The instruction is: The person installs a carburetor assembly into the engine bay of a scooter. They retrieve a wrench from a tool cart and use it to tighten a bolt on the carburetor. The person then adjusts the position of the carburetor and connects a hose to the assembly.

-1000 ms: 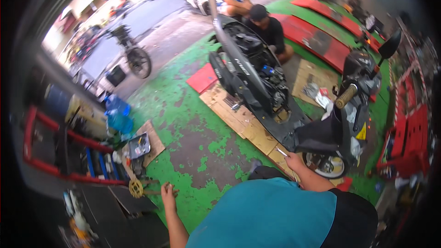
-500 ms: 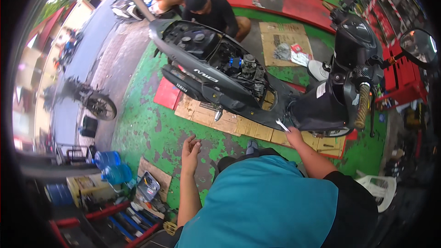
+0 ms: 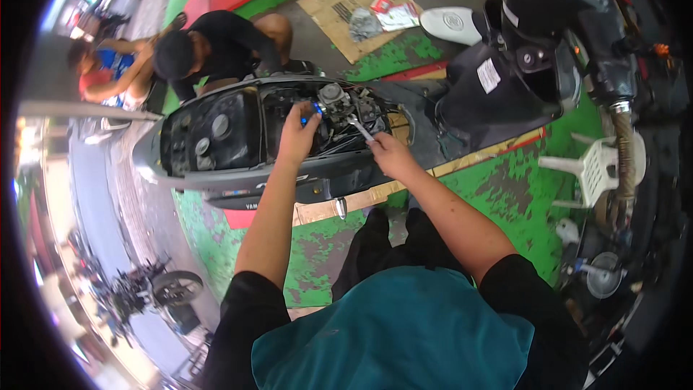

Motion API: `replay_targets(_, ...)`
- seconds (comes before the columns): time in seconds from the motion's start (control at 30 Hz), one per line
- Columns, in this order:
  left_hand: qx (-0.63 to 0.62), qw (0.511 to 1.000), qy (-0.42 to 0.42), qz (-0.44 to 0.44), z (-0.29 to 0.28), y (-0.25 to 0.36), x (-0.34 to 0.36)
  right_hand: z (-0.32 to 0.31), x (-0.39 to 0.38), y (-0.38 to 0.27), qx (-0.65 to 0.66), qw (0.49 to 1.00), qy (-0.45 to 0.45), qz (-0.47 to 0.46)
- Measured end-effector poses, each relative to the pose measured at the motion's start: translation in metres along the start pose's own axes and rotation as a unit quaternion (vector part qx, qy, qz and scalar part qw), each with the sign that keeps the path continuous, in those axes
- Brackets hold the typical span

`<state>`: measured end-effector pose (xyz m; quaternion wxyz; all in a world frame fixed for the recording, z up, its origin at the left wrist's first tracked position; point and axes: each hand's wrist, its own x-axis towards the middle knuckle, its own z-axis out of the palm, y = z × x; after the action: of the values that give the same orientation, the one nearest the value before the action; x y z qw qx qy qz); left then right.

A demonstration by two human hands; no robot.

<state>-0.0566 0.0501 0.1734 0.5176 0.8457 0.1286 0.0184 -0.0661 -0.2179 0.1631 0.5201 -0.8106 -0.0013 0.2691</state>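
A dark grey motor scooter (image 3: 404, 94) stands across in front of me, its seat off and the engine bay exposed. In the bay sits a metal carburetor (image 3: 332, 94) with a blue metal fitting (image 3: 317, 109) at its left side. My left hand (image 3: 296, 136) has its thumb and fingers closed around the blue fitting, which shows between them. Gripped at its near end, a silver wrench (image 3: 362, 131) is in my right hand (image 3: 390, 156). The wrench's far head lies at the carburetor's lower right; whether it sits on a bolt is too small to tell.
A person in black (image 3: 216, 47) crouches at the scooter's far side, with another person (image 3: 108, 76) seated behind. Flattened cardboard (image 3: 328, 7) holds small packets (image 3: 397, 16). A white plastic chair (image 3: 595, 173) stands at right. Another motorcycle (image 3: 170, 289) is at left.
Both hands have moved forward into the scooter's engine bay. My left hand, empty before, is now at the blue fitting; my right hand has brought the wrench to the carburetor. The view has shifted.
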Motion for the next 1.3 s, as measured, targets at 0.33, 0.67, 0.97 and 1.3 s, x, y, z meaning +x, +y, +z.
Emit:
replay_targets(0.33,0.205,0.967,-0.091,-0.123,0.046,-0.043,0.098,0.076,0.021,0.003,-0.009,0.995,0.097,-0.022)
replay_targets(0.67,0.187,0.970,-0.133,-0.084,0.039,-0.045,0.107,0.103,0.025,-0.001,-0.020,0.993,0.106,-0.038)
replay_targets(0.97,0.243,0.949,-0.162,-0.117,0.033,-0.036,0.120,0.118,0.022,-0.014,-0.039,0.997,0.061,0.004)
replay_targets(1.3,0.243,0.951,-0.176,-0.072,0.040,-0.025,0.116,0.075,0.032,-0.005,-0.011,0.996,0.079,-0.027)
